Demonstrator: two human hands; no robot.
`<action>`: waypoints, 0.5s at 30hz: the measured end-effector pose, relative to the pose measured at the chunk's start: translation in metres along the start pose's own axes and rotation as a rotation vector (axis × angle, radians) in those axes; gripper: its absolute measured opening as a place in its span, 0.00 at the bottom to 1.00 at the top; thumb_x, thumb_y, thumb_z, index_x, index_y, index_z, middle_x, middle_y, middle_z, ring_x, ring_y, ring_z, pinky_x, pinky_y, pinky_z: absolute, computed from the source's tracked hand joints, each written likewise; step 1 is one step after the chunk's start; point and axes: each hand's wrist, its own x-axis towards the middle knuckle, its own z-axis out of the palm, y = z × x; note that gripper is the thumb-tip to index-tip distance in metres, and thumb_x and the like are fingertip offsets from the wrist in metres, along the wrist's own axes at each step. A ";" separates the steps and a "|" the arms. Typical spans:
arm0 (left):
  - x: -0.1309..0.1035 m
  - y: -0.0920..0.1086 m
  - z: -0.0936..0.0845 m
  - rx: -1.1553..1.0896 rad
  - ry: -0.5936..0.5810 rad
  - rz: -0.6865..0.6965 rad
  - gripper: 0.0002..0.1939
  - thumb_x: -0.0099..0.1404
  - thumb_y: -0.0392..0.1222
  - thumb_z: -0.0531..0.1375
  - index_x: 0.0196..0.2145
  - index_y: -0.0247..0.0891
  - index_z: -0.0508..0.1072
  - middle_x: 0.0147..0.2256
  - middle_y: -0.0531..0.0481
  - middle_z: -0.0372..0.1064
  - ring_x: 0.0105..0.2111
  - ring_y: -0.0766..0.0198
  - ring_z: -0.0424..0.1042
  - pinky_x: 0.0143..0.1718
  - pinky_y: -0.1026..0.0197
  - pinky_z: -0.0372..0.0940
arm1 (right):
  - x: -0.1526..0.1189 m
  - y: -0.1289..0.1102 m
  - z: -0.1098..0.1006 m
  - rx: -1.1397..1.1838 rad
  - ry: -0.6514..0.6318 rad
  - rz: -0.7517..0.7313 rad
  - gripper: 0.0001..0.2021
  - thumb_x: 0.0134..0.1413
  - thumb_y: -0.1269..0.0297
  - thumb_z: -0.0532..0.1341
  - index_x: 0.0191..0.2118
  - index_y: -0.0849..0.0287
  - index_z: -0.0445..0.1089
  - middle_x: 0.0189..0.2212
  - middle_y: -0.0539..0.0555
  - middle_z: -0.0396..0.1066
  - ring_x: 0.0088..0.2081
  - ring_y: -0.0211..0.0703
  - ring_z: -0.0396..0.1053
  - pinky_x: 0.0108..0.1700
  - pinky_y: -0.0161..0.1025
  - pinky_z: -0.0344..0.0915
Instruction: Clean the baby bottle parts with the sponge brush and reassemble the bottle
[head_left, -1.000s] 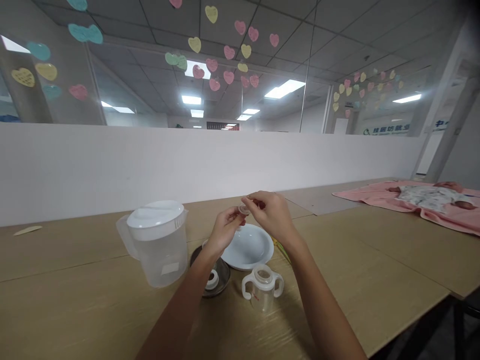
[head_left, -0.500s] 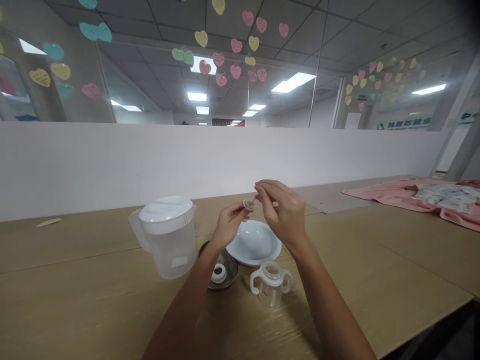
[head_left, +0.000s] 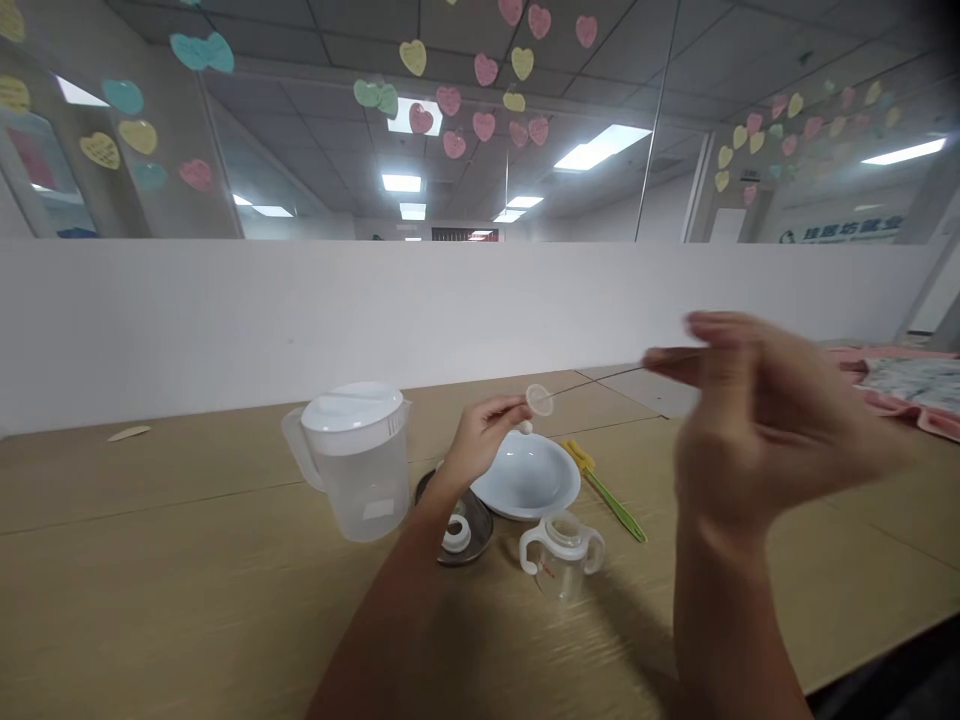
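Observation:
My left hand (head_left: 484, 435) pinches a small clear round piece (head_left: 539, 400) above a white bowl (head_left: 529, 478). A thin dark rod (head_left: 600, 379) runs from that piece to the fingers of my right hand (head_left: 757, 420), which is raised on the right, blurred, and closed on the rod. Below the bowl stands a clear bottle (head_left: 561, 562) with two white handles, its top open. Beside it a metal dish (head_left: 481, 535) holds a white ring (head_left: 456, 534); my left forearm hides part of the dish.
A lidded plastic pitcher (head_left: 367, 470) stands left of the bowl. A green-handled brush (head_left: 615, 505) with a yellow head lies right of it. Pink cloth (head_left: 922, 410) lies at the far right, and a white wall (head_left: 247, 320) rises behind the table.
My right hand has moved far to the right, away from my left hand, and a long stretch of rod now shows between them. The brush has come into view.

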 end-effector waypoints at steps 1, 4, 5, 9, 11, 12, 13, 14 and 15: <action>0.001 -0.003 -0.004 -0.002 0.024 -0.016 0.15 0.54 0.49 0.64 0.33 0.34 0.78 0.33 0.46 0.75 0.34 0.62 0.71 0.39 0.62 0.65 | 0.006 0.003 -0.002 0.024 0.093 0.018 0.09 0.59 0.64 0.56 0.37 0.54 0.74 0.35 0.51 0.72 0.32 0.42 0.74 0.33 0.42 0.73; 0.004 -0.008 -0.016 -0.033 0.092 -0.088 0.16 0.53 0.50 0.64 0.34 0.34 0.77 0.33 0.46 0.74 0.32 0.64 0.71 0.37 0.62 0.65 | 0.020 0.032 -0.003 0.080 0.207 0.102 0.10 0.58 0.60 0.56 0.36 0.56 0.74 0.32 0.51 0.71 0.28 0.39 0.73 0.29 0.39 0.73; 0.004 -0.008 -0.019 -0.047 0.112 -0.106 0.17 0.52 0.50 0.64 0.34 0.34 0.76 0.33 0.46 0.74 0.31 0.65 0.71 0.36 0.63 0.65 | 0.020 0.048 0.000 0.104 0.174 0.166 0.11 0.57 0.59 0.57 0.34 0.58 0.74 0.29 0.51 0.71 0.26 0.38 0.73 0.28 0.38 0.73; 0.005 -0.003 -0.025 -0.083 0.174 -0.113 0.16 0.53 0.49 0.64 0.34 0.34 0.74 0.34 0.47 0.73 0.28 0.69 0.69 0.36 0.64 0.65 | -0.013 0.120 0.021 0.018 -0.245 0.766 0.09 0.50 0.64 0.59 0.30 0.64 0.72 0.25 0.50 0.71 0.24 0.35 0.71 0.31 0.35 0.73; 0.005 0.001 -0.025 -0.094 0.178 -0.124 0.16 0.53 0.48 0.64 0.34 0.33 0.74 0.34 0.47 0.72 0.27 0.70 0.68 0.34 0.64 0.65 | -0.043 0.152 0.033 -0.074 -0.497 1.002 0.08 0.47 0.65 0.60 0.29 0.64 0.72 0.27 0.53 0.73 0.23 0.34 0.70 0.29 0.34 0.72; 0.004 0.003 -0.026 -0.097 0.178 -0.132 0.16 0.53 0.48 0.64 0.35 0.33 0.73 0.34 0.47 0.72 0.26 0.71 0.67 0.34 0.64 0.65 | -0.058 0.165 0.037 -0.097 -0.585 1.049 0.08 0.46 0.64 0.61 0.27 0.65 0.72 0.27 0.54 0.73 0.24 0.35 0.70 0.29 0.34 0.72; 0.004 0.005 -0.026 -0.099 0.178 -0.141 0.16 0.53 0.48 0.64 0.35 0.33 0.73 0.34 0.47 0.72 0.26 0.71 0.67 0.33 0.64 0.65 | -0.071 0.176 0.041 -0.118 -0.671 1.083 0.07 0.44 0.64 0.63 0.26 0.64 0.73 0.28 0.55 0.74 0.24 0.36 0.70 0.28 0.33 0.71; 0.003 0.006 -0.026 -0.100 0.177 -0.149 0.16 0.53 0.48 0.63 0.35 0.33 0.73 0.34 0.48 0.72 0.26 0.71 0.67 0.33 0.65 0.65 | -0.083 0.185 0.043 -0.133 -0.720 1.101 0.07 0.41 0.64 0.65 0.26 0.64 0.73 0.28 0.55 0.74 0.24 0.36 0.70 0.26 0.33 0.70; 0.003 0.007 -0.026 -0.098 0.177 -0.154 0.16 0.53 0.48 0.63 0.35 0.33 0.73 0.34 0.48 0.72 0.25 0.71 0.66 0.33 0.65 0.65 | -0.092 0.192 0.044 -0.147 -0.755 1.110 0.08 0.40 0.63 0.65 0.26 0.64 0.74 0.29 0.55 0.74 0.24 0.36 0.69 0.25 0.33 0.69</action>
